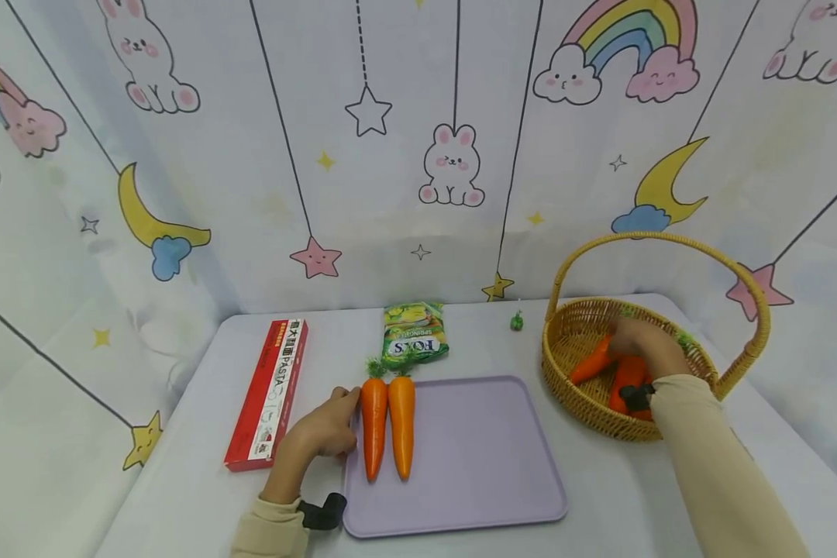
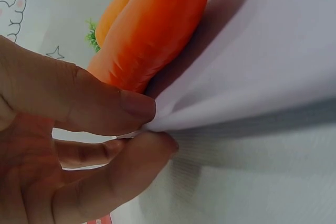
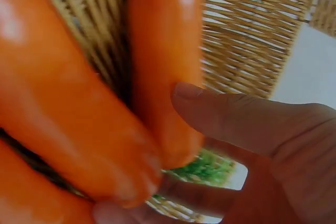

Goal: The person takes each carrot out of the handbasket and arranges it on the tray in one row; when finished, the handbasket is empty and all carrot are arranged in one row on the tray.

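My left hand (image 1: 328, 425) pinches the left rim of a pale purple tray (image 1: 484, 457); the left wrist view shows thumb and fingertips on that edge. Beside it on the tray lie a red-orange carrot (image 1: 373, 434) and a lighter orange carrot (image 1: 402, 434), leafy ends away from me. At the right, my right hand (image 1: 647, 346) reaches into a wicker basket (image 1: 586, 415) holding several carrots. In the right wrist view its thumb presses one carrot (image 3: 167, 66), with the fingers curled behind its leafy end. Another carrot (image 3: 68, 98) lies alongside, close to the fingers.
A red and white pasta box (image 1: 268, 395) lies left of the tray. Behind the tray are a green snack packet (image 1: 415, 333) and a small green leafy piece (image 1: 517, 321). The basket's tall handle (image 1: 659, 236) arches above the right hand. A patterned curtain (image 1: 404, 170) hangs behind the table.
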Motion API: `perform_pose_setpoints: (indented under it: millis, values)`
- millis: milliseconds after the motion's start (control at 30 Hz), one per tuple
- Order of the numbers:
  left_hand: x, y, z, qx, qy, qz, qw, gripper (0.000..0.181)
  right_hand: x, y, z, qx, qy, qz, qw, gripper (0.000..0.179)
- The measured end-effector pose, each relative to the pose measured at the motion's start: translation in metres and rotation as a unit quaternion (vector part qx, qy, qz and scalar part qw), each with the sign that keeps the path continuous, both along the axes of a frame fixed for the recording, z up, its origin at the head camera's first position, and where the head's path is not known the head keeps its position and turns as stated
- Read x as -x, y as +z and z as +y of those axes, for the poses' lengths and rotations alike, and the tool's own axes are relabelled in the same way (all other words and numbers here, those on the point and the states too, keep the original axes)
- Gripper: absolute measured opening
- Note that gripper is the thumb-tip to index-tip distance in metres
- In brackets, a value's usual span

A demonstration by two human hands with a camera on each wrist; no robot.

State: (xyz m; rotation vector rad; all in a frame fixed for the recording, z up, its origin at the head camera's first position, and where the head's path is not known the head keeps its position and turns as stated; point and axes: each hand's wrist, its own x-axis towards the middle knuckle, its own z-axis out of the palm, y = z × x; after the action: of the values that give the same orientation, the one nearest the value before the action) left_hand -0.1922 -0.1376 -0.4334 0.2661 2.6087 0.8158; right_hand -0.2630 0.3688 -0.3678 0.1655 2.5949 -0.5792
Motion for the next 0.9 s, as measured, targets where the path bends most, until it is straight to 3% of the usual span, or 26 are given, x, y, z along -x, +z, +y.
perform_pose_setpoints:
  millis: [167, 233, 333, 400, 533, 600, 667, 767, 833, 900]
  values:
    - [-0.001, -0.002, 0.0, -0.004, 0.004, -0.008, 1.0, 0.084, -0.006, -0.008, -0.002, 0.085, -0.101, -0.031, 0.9908, 0.087]
    - [-0.001, -0.002, 0.0, -0.006, 0.004, -0.008, 0.9999, 0.083, -0.004, -0.009, -0.003, 0.072, -0.085, -0.018, 0.9936, 0.081]
    - [0.0, -0.002, 0.0, -0.004, 0.001, -0.005, 1.0, 0.083, 0.004, -0.009, -0.008, 0.01, -0.018, 0.023, 0.9995, 0.071]
    - [0.001, -0.001, 0.0, 0.0, 0.001, -0.002, 1.0, 0.083, 0.012, -0.009, -0.011, -0.039, 0.031, 0.05, 0.9975, 0.069]
    - [0.004, 0.0, 0.0, 0.011, 0.0, 0.003, 0.9999, 0.084, 0.025, -0.01, -0.019, -0.074, 0.064, 0.071, 0.9927, 0.076]
    - [0.006, 0.001, 0.0, 0.014, -0.002, 0.006, 0.9999, 0.085, 0.028, -0.013, -0.023, -0.08, 0.067, 0.082, 0.9912, 0.073]
    - [0.006, 0.001, 0.0, 0.015, -0.003, 0.006, 0.9999, 0.085, 0.03, -0.017, -0.027, -0.073, 0.064, 0.095, 0.9907, 0.057]
    - [0.006, 0.0, 0.0, 0.012, 0.0, -0.002, 0.9999, 0.085, 0.034, -0.026, -0.034, -0.028, 0.045, 0.094, 0.9942, 0.041]
    - [0.005, -0.001, -0.001, 0.008, 0.004, -0.009, 0.9999, 0.085, 0.037, -0.03, -0.037, 0.0, 0.025, 0.082, 0.9963, 0.044]
    - [0.004, -0.002, -0.001, 0.006, 0.006, -0.012, 0.9999, 0.085, 0.038, -0.031, -0.04, 0.02, 0.013, 0.073, 0.9971, 0.064]
